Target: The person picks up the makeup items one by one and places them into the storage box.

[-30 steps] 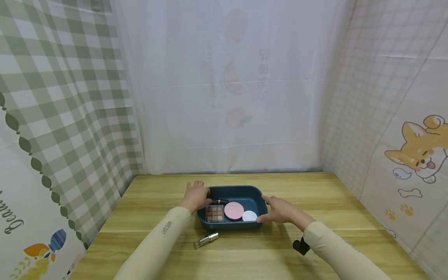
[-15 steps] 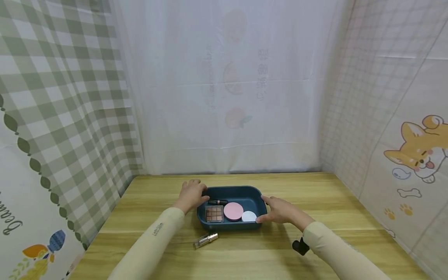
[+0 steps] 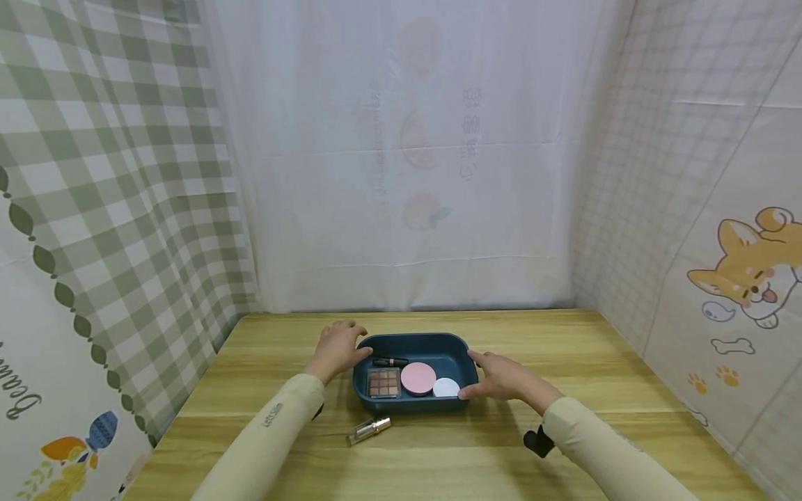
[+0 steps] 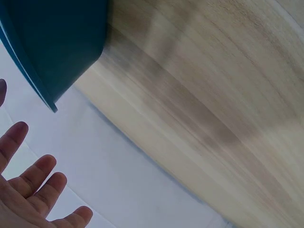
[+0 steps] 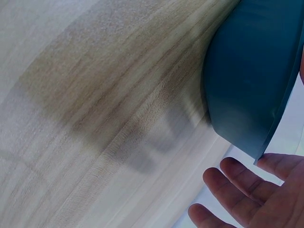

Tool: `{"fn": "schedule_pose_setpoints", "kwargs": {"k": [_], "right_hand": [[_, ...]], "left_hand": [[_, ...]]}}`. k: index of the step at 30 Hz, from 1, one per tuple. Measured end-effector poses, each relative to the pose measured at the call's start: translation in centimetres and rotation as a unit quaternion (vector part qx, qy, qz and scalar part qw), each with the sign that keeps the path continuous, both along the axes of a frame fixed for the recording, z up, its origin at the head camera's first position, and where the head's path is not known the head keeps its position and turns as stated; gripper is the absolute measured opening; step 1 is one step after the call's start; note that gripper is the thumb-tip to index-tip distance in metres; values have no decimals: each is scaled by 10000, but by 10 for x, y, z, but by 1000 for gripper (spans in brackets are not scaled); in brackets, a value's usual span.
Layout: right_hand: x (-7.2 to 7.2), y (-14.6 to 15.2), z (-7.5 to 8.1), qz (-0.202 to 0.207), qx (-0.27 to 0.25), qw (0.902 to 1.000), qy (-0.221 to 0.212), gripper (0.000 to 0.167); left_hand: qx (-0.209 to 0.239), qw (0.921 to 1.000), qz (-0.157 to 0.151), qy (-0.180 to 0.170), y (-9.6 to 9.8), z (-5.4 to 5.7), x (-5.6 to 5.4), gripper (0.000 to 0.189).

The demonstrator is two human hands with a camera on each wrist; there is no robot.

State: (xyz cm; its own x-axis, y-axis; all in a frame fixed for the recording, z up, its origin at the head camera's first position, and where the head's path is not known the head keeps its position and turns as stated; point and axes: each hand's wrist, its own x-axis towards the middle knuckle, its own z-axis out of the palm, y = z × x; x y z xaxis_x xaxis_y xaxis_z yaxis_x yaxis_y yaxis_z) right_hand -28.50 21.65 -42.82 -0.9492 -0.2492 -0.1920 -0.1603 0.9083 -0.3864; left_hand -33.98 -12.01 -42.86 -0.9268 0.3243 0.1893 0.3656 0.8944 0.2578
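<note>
A dark teal tray [image 3: 410, 404] stands on the wooden table. Inside it lie an eyeshadow palette [image 3: 383, 383], a pink round compact [image 3: 418, 378], a white round disc [image 3: 446, 387] and a slim black tube [image 3: 391, 362]. My left hand [image 3: 336, 350] hovers at the tray's left end, fingers spread and relaxed; in the left wrist view its fingers [image 4: 40, 190] are apart from the rim. My right hand [image 3: 504, 376] rests at the tray's right end, thumb near the front corner. An index fingertip touches the rim in the right wrist view, the other fingers [image 5: 237, 185] loosely extended.
A clear and gold lipstick tube [image 3: 368, 431] lies on the table [image 3: 426, 466] in front of the tray. A black object [image 3: 539, 441] shows by the right forearm. White and checked cloth [image 3: 156, 174] hangs around the table.
My left hand has drawn back to the left, off the tray's left rim, and its fingers have come free of it. The right hand and the tray have stayed nearly still.
</note>
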Motion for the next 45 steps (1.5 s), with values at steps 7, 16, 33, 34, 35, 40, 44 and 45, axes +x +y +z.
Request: {"fn": "schedule_pose_setpoints", "kwargs": {"k": [7, 16, 33, 34, 35, 40, 44, 45], "right_hand": [[-1, 1, -2, 19, -13, 10000, 33, 103], [-1, 3, -4, 39, -92, 9999, 46, 103], [-1, 4, -5, 44, -82, 9999, 38, 103], [-1, 4, -5, 45, -84, 9999, 37, 103], [-1, 4, -5, 47, -88, 9999, 34, 103], [-1, 4, -5, 63, -109, 9999, 38, 103], [-1, 4, -4, 81, -117, 9999, 41, 102], [-1, 4, -4, 82, -120, 9999, 43, 102]], "left_hand": [[37, 10000, 3, 0, -6, -2, 3, 40], [71, 9999, -113, 10, -10, -5, 10, 44], [447, 9983, -179, 338, -24, -19, 24, 43], [456, 9982, -166, 339, -24, -19, 24, 44], [480, 9982, -154, 327, -25, -18, 25, 44], [598, 9977, -158, 272, -30, -18, 32, 45], [639, 9975, -160, 269, -34, -18, 38, 45], [655, 9974, -145, 243, -36, -17, 40, 45]]}}
